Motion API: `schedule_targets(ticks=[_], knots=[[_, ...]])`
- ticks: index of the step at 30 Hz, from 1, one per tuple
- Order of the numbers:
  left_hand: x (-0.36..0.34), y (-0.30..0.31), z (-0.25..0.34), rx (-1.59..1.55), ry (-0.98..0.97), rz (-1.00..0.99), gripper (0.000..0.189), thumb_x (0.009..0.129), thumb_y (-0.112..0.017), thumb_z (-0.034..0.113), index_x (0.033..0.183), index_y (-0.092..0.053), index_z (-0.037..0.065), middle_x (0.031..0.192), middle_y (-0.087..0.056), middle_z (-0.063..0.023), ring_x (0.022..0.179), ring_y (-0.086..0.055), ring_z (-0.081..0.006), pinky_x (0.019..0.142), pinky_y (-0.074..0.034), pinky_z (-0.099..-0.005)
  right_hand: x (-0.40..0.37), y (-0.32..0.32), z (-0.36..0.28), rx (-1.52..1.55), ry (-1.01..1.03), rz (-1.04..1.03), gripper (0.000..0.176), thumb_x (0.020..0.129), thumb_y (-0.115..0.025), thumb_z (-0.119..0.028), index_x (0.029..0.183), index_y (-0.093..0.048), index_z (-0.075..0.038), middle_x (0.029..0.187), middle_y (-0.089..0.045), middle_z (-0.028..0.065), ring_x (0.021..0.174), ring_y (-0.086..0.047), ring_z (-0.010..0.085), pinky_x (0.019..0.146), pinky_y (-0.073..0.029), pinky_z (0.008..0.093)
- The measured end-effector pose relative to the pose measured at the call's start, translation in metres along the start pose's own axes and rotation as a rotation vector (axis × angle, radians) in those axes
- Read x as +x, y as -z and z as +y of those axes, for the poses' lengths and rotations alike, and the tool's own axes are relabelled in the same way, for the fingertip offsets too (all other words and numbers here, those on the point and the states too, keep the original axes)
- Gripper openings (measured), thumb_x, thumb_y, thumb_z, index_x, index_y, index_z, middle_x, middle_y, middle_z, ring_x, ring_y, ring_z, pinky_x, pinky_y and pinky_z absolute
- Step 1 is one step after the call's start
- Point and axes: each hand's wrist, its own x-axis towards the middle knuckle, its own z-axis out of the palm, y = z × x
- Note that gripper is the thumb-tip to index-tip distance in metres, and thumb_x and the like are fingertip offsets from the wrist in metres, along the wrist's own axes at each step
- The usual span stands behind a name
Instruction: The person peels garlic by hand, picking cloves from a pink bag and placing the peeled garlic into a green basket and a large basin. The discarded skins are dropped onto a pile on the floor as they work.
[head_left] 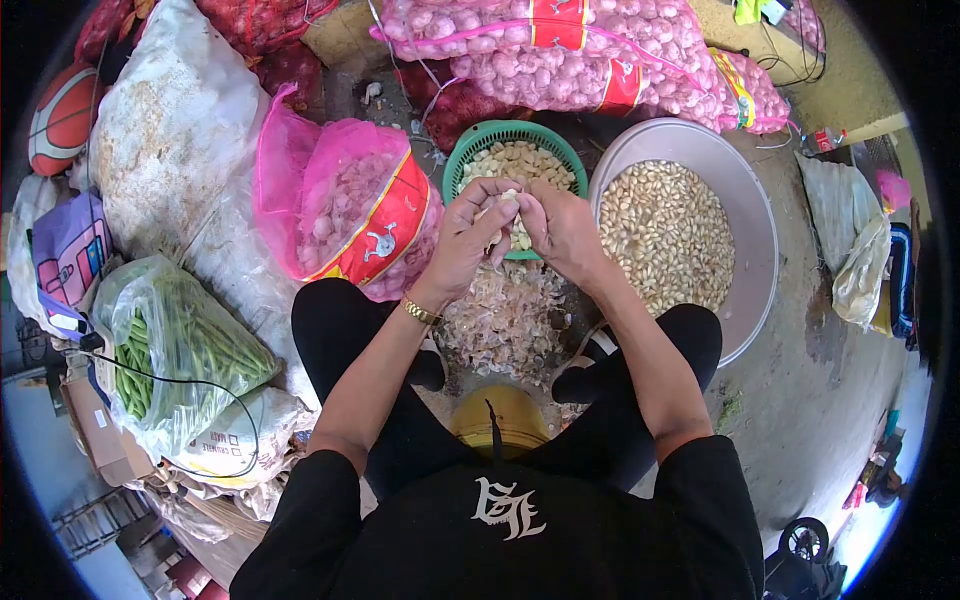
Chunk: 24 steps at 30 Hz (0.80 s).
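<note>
My left hand [470, 232] and my right hand [562, 228] meet over the near edge of a green basket [572, 150] that holds peeled garlic cloves [520, 160]. Pale garlic is pinched between the fingers of both hands; its exact shape is partly hidden by them. Below the hands, a heap of garlic skins [505, 315] lies on the floor between my feet. To the right stands a wide grey tub [752, 240] with many cloves [665, 235] in it. A pink mesh bag [345, 205] of garlic bulbs stands open on the left.
Full garlic sacks [610, 75] lie behind the basket. A yellow container [500, 415] is between my legs. On the left are a white sack [170, 130], a plastic bag of green beans [190, 345] and a basketball [65, 120]. A bottle [825, 140] lies at the right.
</note>
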Motion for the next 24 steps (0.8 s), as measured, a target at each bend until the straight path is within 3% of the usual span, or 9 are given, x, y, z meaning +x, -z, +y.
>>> schedule_targets(ticks=[7, 13, 17, 19, 24], knots=[[-0.004, -0.002, 0.004, -0.097, -0.018, -0.043, 0.022, 0.094, -0.06, 0.016, 0.111, -0.046, 0.011, 0.091, -0.056, 0.0002, 0.065, -0.049, -0.0044, 0.044, -0.036, -0.018, -0.002, 0.006, -0.007, 0.01, 0.038, -0.046, 0.027, 0.092, -0.057, -0.028, 0.084, -0.054, -0.003, 0.064, -0.057, 0.0207, 0.061, -0.058, 0.0416, 0.054, -0.043, 0.0481], [-0.001, 0.007, 0.002, -0.314, -0.035, 0.048, 0.02, 0.096, -0.056, 0.023, 0.11, -0.046, 0.013, 0.092, -0.053, -0.0001, 0.056, -0.045, -0.0062, 0.043, -0.033, -0.0182, -0.008, 0.008, -0.01, -0.052, 0.173, -0.128, 0.028, 0.091, -0.058, -0.031, 0.087, -0.054, -0.003, 0.064, -0.059, 0.0181, 0.061, -0.059, 0.0395, 0.055, -0.045, 0.0468], [0.002, 0.024, 0.014, -0.408, -0.1, 0.007, 0.029, 0.099, -0.051, 0.031, 0.118, -0.05, 0.01, 0.094, -0.051, -0.0006, 0.051, -0.04, -0.006, 0.043, -0.03, -0.0175, -0.009, 0.012, -0.014, -0.061, 0.211, -0.09, 0.03, 0.09, -0.059, -0.033, 0.085, -0.054, -0.004, 0.064, -0.059, 0.0174, 0.062, -0.06, 0.0377, 0.056, -0.046, 0.0452], [0.001, 0.024, 0.018, -0.379, -0.077, 0.002, 0.034, 0.099, -0.049, 0.033, 0.123, -0.051, 0.009, 0.094, -0.051, -0.0006, 0.051, -0.039, -0.0058, 0.042, -0.03, -0.0174, -0.005, 0.013, -0.014, -0.189, -0.087, 0.01, 0.034, 0.09, -0.06, -0.036, 0.082, -0.057, -0.004, 0.066, -0.061, 0.0169, 0.064, -0.062, 0.036, 0.057, -0.046, 0.0448], [0.003, 0.023, 0.013, -0.306, -0.021, -0.025, 0.04, 0.1, -0.047, 0.034, 0.131, -0.048, 0.008, 0.095, -0.053, -0.0012, 0.05, -0.04, -0.0046, 0.042, -0.029, -0.0166, 0.001, 0.008, 0.019, -0.364, -0.177, -0.006, 0.036, 0.089, -0.06, -0.039, 0.08, -0.064, -0.004, 0.067, -0.063, 0.0177, 0.066, -0.064, 0.036, 0.059, -0.047, 0.0462]])
